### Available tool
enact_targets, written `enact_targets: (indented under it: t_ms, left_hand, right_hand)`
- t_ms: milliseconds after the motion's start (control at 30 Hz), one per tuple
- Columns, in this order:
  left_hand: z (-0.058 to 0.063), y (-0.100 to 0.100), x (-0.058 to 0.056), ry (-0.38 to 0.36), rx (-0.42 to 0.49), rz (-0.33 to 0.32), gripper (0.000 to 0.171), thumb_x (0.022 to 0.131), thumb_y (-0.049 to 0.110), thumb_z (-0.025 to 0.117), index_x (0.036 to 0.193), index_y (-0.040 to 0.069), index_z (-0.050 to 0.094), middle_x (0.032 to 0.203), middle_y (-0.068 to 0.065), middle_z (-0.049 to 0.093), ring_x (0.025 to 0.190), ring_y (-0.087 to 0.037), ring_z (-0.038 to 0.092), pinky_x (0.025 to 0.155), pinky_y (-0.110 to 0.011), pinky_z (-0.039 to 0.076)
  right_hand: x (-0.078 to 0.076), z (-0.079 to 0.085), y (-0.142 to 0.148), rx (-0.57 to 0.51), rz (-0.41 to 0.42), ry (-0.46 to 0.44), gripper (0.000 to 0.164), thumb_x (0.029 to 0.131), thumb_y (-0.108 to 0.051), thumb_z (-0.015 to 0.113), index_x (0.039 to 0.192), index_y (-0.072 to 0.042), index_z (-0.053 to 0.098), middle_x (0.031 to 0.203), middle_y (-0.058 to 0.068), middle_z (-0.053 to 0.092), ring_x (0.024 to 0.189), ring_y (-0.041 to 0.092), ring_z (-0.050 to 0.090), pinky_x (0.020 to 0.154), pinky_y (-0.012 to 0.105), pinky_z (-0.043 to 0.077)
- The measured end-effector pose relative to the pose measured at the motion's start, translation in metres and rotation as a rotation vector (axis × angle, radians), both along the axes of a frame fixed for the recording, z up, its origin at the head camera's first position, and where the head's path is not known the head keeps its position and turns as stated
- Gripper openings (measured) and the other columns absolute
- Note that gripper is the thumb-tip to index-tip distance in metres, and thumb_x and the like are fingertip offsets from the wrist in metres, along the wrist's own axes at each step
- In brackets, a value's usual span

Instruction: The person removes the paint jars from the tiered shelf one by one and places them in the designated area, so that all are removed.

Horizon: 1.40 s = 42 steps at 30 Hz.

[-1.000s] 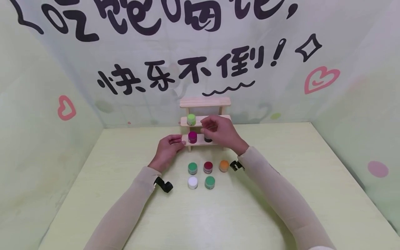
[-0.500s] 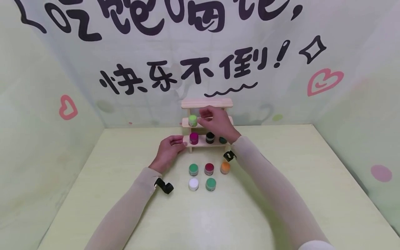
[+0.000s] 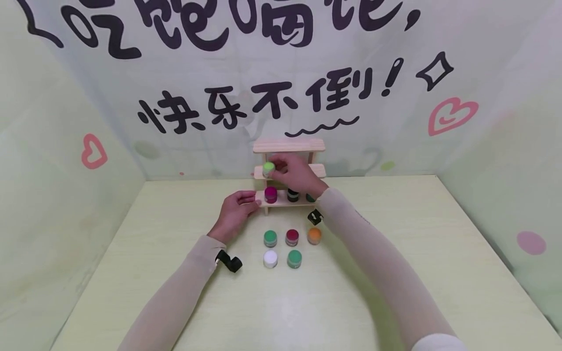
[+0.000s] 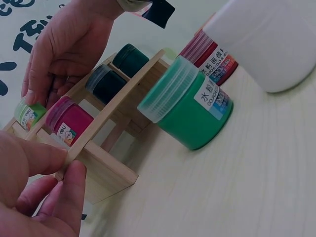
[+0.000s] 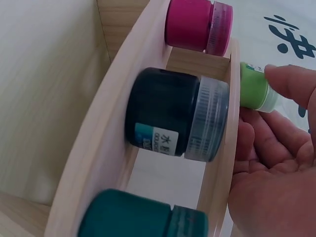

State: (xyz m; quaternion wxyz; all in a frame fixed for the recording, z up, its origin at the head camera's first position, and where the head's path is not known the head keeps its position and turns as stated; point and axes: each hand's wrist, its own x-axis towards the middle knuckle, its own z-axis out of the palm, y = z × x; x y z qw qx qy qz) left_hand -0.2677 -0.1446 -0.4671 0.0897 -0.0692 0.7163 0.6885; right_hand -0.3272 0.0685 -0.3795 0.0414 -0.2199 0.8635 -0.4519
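A small light green paint jar (image 3: 268, 169) stands at the left end of the middle shelf of a three-step wooden rack (image 3: 290, 145). The thumb and fingers of my right hand (image 3: 299, 174) pinch this jar by its lid. With thumb and fingers, my left hand (image 3: 234, 214) grips the left end of the rack's lowest shelf. On that shelf stand a magenta paint jar (image 3: 270, 195), a very dark paint jar (image 5: 165, 113) and a dark teal paint jar (image 5: 131, 215). The right forearm and hand partly cover the dark teal jar in the head view.
In front of the rack, a green jar (image 3: 270, 238), a red jar (image 3: 291, 237) and an orange jar (image 3: 314, 236) form a row. Nearer stand a white jar (image 3: 270, 259) and another green jar (image 3: 294, 259). A printed cloth wall (image 3: 210, 151) rises behind the rack.
My right hand has risen from the lowest shelf to the middle one, then moved left onto the light green jar. The left hand keeps its grip on the rack.
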Motion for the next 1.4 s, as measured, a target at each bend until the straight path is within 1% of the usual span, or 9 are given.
enact_targets:
  t_ms: [233,400,533,700,833,933,1167,1300,1400]
  left_hand:
    - [0.000,0.002,0.000,-0.002,0.007,-0.005,0.045,0.097,0.007,0.077,0.139,0.006,0.062,0.136,-0.014,0.065,0.120,-0.022,0.065,0.098,-0.026,0.063]
    - [0.000,0.003,0.000,0.001,0.009,0.003,0.043,0.097,0.006,0.076,0.139,0.005,0.062,0.136,-0.014,0.065,0.117,-0.021,0.066,0.097,-0.026,0.063]
    - [0.000,0.002,0.001,0.001,0.015,0.011,0.043,0.097,0.006,0.076,0.138,0.005,0.063,0.135,-0.014,0.066,0.116,-0.019,0.067,0.096,-0.025,0.064]
    - [-0.001,0.002,0.002,-0.005,0.013,0.024,0.042,0.097,0.006,0.075,0.137,0.005,0.063,0.133,-0.014,0.066,0.114,-0.019,0.067,0.096,-0.025,0.064]
    - [-0.001,0.003,0.001,0.004,0.037,0.033,0.043,0.097,0.003,0.075,0.137,0.002,0.062,0.132,-0.015,0.066,0.112,-0.018,0.067,0.097,-0.026,0.064]
    - [0.000,0.004,0.001,0.011,0.049,0.035,0.044,0.096,0.001,0.075,0.138,0.000,0.062,0.132,-0.016,0.066,0.110,-0.018,0.067,0.097,-0.027,0.064]
    - [0.002,0.005,0.002,0.002,0.033,0.038,0.043,0.096,0.002,0.075,0.137,0.001,0.062,0.131,-0.016,0.066,0.109,-0.018,0.068,0.096,-0.026,0.064]
    - [0.002,0.005,0.003,0.007,0.030,0.037,0.043,0.096,0.004,0.076,0.137,0.001,0.063,0.131,-0.016,0.066,0.110,-0.019,0.068,0.095,-0.025,0.064]
    - [0.002,0.005,0.003,0.017,0.021,0.032,0.043,0.097,0.005,0.076,0.138,0.001,0.062,0.132,-0.016,0.065,0.110,-0.019,0.068,0.094,-0.024,0.064]
  right_hand:
    - [0.004,0.001,0.004,0.015,-0.011,-0.006,0.039,0.099,-0.018,0.077,0.135,-0.010,0.067,0.121,0.006,0.071,0.110,0.022,0.066,0.101,0.036,0.060]
    - [0.009,0.004,0.011,0.053,-0.016,-0.010,0.040,0.097,-0.023,0.079,0.133,-0.012,0.068,0.119,0.004,0.071,0.109,0.021,0.066,0.101,0.037,0.060]
    - [0.012,0.002,0.017,0.061,-0.018,-0.017,0.040,0.094,-0.026,0.082,0.130,-0.012,0.070,0.118,0.003,0.072,0.110,0.021,0.066,0.100,0.036,0.061]
    - [0.022,0.001,0.028,0.037,-0.031,-0.024,0.037,0.092,-0.028,0.084,0.123,-0.014,0.071,0.116,0.002,0.073,0.109,0.021,0.069,0.100,0.038,0.062]
    - [0.031,0.002,0.037,-0.005,-0.039,-0.012,0.032,0.091,-0.025,0.084,0.119,-0.015,0.072,0.113,0.003,0.074,0.106,0.021,0.070,0.099,0.039,0.063]
    - [0.037,0.002,0.044,-0.025,-0.038,0.003,0.031,0.092,-0.022,0.084,0.119,-0.014,0.072,0.112,0.004,0.074,0.105,0.021,0.071,0.098,0.039,0.064]
    - [0.049,-0.001,0.055,-0.051,-0.024,0.023,0.038,0.092,-0.016,0.083,0.128,-0.009,0.071,0.116,0.008,0.075,0.105,0.023,0.073,0.098,0.040,0.065]
    - [0.055,-0.006,0.060,-0.056,-0.010,0.008,0.037,0.092,-0.016,0.084,0.127,-0.011,0.072,0.115,0.006,0.074,0.104,0.022,0.073,0.099,0.039,0.065]
    - [0.061,-0.008,0.064,-0.045,-0.001,0.008,0.035,0.092,-0.016,0.083,0.126,-0.012,0.073,0.116,0.006,0.074,0.105,0.023,0.071,0.100,0.041,0.065]
